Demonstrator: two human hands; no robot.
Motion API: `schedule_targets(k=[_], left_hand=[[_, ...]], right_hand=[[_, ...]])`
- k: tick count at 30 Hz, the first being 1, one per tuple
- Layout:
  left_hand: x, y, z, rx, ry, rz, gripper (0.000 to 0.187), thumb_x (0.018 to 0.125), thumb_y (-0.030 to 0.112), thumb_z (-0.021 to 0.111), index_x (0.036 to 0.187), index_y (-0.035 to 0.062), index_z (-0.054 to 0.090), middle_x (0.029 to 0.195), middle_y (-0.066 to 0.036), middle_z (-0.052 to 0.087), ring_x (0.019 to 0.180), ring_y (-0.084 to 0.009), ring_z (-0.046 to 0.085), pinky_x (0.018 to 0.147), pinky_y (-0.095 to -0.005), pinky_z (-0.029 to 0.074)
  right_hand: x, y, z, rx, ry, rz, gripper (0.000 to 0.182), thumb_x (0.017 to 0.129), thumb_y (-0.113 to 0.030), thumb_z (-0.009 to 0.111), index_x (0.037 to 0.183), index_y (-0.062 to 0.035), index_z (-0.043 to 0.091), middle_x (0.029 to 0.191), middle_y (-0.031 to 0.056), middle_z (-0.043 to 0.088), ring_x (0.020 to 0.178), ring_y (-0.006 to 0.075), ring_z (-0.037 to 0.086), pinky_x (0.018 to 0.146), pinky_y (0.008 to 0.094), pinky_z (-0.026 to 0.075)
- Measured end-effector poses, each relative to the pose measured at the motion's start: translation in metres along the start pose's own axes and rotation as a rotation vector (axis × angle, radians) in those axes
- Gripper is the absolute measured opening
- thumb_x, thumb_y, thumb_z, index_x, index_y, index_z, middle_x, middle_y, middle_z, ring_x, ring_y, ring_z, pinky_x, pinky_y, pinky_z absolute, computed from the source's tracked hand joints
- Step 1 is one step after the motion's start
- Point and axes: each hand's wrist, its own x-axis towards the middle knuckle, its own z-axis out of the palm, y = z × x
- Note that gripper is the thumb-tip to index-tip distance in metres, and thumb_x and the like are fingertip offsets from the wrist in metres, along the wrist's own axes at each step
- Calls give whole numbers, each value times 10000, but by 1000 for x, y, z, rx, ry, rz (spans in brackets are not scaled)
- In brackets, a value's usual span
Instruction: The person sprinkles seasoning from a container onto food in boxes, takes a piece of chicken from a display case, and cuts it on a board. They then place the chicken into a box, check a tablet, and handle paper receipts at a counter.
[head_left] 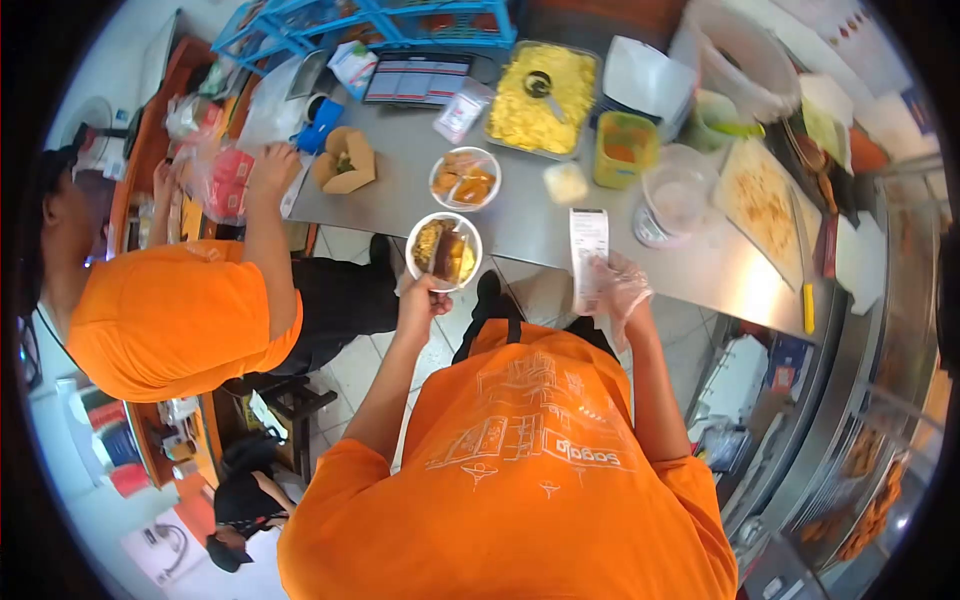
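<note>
My left hand (424, 302) holds a round white bowl (444, 252) by its near edge, just off the front of the steel counter; the bowl contains food and a dark sauce packet. In my right hand (622, 290), covered by a clear plastic glove, is a long printed receipt (589, 250). A second bowl (465, 179) of food with a sauce packet stands on the counter beyond the first. Between that bowl and a green tub (625, 150) lies a small pale block (566, 184).
A co-worker (190, 310) on the left handles a red packet (230, 182). An open cardboard box (344, 160), a yellow food tray (543, 98) and a clear container (675, 195) stand on the counter (520, 228). At right, a yellow-handled knife (808, 305) rests on a cutting board (765, 205).
</note>
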Motion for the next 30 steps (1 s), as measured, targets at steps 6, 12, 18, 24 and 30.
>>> schedule_targets(k=[6, 12, 18, 24, 30], left_hand=[[95, 15, -106, -95, 139, 33, 318, 818, 113, 479, 1128, 48, 502, 693, -47, 527, 479, -151, 541, 421, -255, 438], [120, 55, -158, -97, 39, -16, 349, 839, 120, 484, 1176, 30, 480, 718, -70, 569, 467, -146, 549, 411, -247, 420], [139, 82, -165, -83, -187, -50, 427, 854, 54, 492, 1277, 3, 469, 731, -99, 605, 433, -150, 558, 365, -255, 407], [186, 97, -126, 32, -308, -29, 586, 862, 83, 494, 1435, 74, 370, 772, -92, 603, 465, -148, 570, 406, -259, 445], [213, 108, -135, 121, -506, -33, 839, 891, 77, 540, 1573, 162, 58, 867, -138, 610, 535, -165, 609, 467, -295, 508]], right_hand=[[-36, -145, 193, -634, -117, -479, 376, 989, -361, 526, 1085, -29, 675, 861, 206, 675, 738, 305, 634, 701, 404, 497], [80, 1, 298, -805, -55, -120, 302, 979, -295, 503, 1015, -51, 675, 942, 221, 671, 877, 412, 639, 754, 489, 480], [143, 93, 286, -1663, -322, -570, 204, 839, -139, 567, 984, -54, 681, 869, 182, 679, 837, 364, 667, 737, 458, 535], [156, 91, 267, -1582, -496, -783, 221, 815, -159, 584, 982, -45, 671, 929, 177, 683, 871, 364, 663, 740, 460, 525], [134, 66, 302, -1113, -99, -159, 421, 937, -442, 587, 972, -32, 678, 820, 190, 684, 731, 304, 686, 708, 405, 539]])
